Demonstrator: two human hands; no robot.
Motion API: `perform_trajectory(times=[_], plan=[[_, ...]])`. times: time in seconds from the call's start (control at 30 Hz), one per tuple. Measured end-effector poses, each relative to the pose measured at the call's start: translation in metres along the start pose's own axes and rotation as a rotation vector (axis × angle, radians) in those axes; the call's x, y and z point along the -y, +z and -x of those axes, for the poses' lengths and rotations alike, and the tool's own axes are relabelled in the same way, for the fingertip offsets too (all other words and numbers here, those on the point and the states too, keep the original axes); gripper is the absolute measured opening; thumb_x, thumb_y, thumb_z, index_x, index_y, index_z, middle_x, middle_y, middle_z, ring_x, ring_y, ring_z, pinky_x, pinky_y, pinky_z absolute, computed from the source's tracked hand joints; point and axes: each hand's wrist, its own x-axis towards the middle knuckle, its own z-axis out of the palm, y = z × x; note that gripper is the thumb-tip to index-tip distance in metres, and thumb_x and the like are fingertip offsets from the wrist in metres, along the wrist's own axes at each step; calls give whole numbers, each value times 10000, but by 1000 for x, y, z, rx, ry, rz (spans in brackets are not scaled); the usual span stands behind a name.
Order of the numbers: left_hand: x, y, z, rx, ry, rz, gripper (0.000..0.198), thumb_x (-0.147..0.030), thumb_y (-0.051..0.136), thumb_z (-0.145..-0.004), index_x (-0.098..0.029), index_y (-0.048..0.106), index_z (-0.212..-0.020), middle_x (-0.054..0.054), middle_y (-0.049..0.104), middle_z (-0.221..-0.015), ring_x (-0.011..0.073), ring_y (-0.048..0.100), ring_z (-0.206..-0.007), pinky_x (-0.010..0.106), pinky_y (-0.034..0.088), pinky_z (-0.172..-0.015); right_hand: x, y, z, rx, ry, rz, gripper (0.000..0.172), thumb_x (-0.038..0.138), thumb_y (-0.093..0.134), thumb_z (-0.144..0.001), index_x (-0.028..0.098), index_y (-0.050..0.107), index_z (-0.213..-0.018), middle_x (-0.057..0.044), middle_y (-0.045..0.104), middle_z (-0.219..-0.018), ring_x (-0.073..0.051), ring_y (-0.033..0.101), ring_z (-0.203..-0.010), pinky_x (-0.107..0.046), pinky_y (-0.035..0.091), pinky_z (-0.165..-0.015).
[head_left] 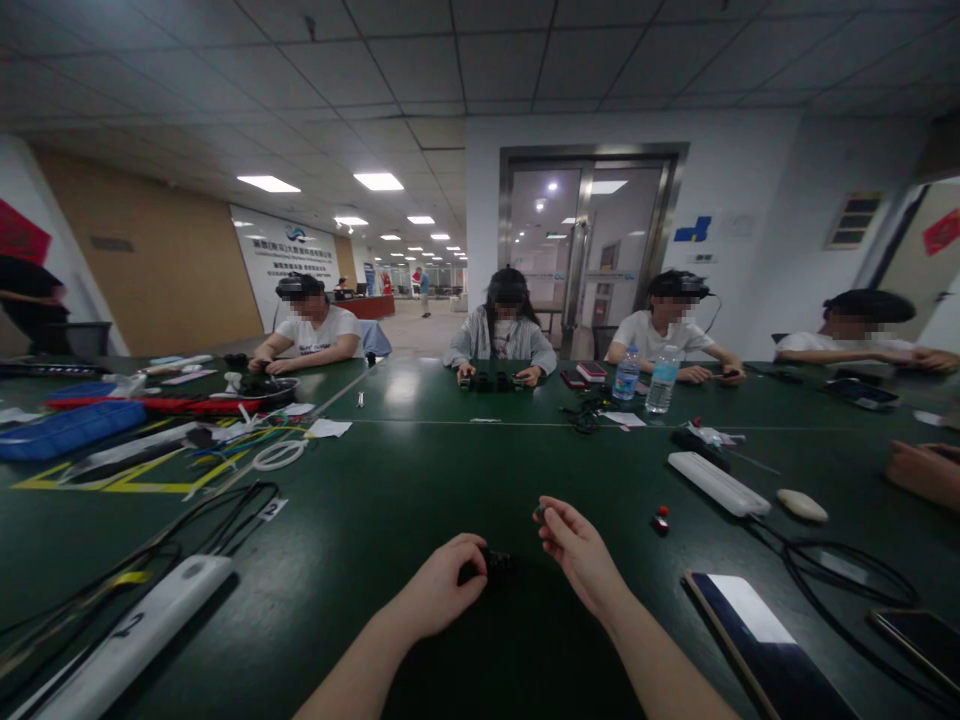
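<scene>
My left hand (442, 585) is curled around a small black part (496, 567) that rests on the dark green table (420, 480). A little to its right, my right hand (577, 550) is raised slightly, its thumb and fingers pinched on a tiny dark piece (540, 511). A small red and black piece (661, 520) lies on the table to the right of my right hand.
A phone (757, 635) lies at my right, a white power strip (718, 483) beyond it with black cables (832, 575). Another white strip (142, 630) and cables lie at the left. Two water bottles (662, 380) stand mid-table. Several people sit at the far side; another person's hand (926, 470) rests at the right edge.
</scene>
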Motion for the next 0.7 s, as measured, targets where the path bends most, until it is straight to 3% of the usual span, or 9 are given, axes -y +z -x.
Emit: perform_trajectory(times=[0.13,0.3,0.53,0.7], plan=[[-1,-1,0,-34,8,-82,94,-245,521,-735,-195,600,-742,45,435,-1222,192,398,-1129,350,318,-953,3,0,2,-15,1,0,316,382,621,-669,241,600,-950,-26,616,-910,-155,556,-740,-297,453,-675],[-7,-5,-1,-58,70,-175,140,-278,492,-757,-201,604,-723,35,527,-1002,183,451,-988,328,374,-852,6,2,6,21,-7,59,292,381,589,-697,233,596,-948,-32,603,-922,-160,554,-761,-310,457,-706],[-4,-4,2,37,-71,-111,172,-296,417,-791,-199,555,-823,19,539,-932,130,498,-808,255,404,-716,3,4,5,27,-10,177,336,426,538,-719,242,570,-998,-40,590,-952,-179,558,-797,-335,459,-735],[-7,-2,3,39,-72,-23,238,-230,428,-770,-216,478,-1002,-1,551,-904,112,508,-796,230,400,-710,4,12,11,72,-31,269,357,387,585,-693,218,557,-1006,-37,606,-924,-177,558,-801,-330,443,-727]])
